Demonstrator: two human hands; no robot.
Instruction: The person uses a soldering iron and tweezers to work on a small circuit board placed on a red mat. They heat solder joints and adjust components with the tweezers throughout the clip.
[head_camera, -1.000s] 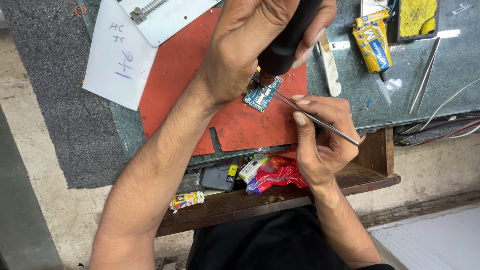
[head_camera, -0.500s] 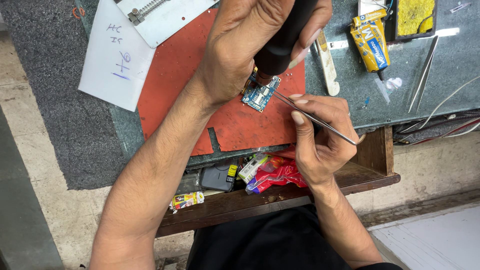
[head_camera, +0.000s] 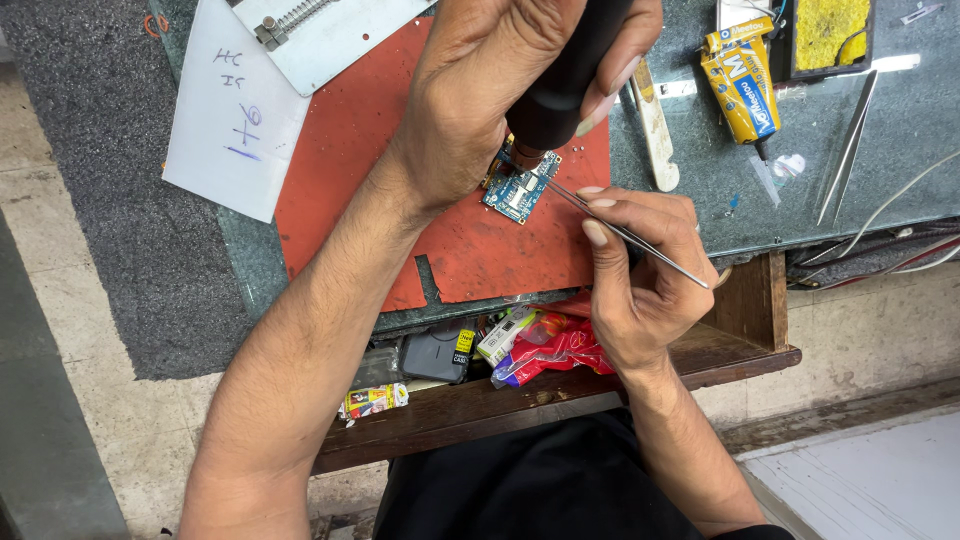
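My left hand grips a thick black tool handle, whose nozzle points down onto a small blue circuit board. The board lies on a red-orange mat on the workbench. My right hand pinches thin metal tweezers; their tips touch the board's right side, just under the nozzle.
A white paper with handwriting and a white metal plate with a hinge lie at the mat's left. A pale spatula, a yellow-blue tube, another pair of tweezers, a yellow sponge tray lie right. An open wooden drawer holds small packets.
Both hands and the board have stayed almost in place; the view has shifted slightly.
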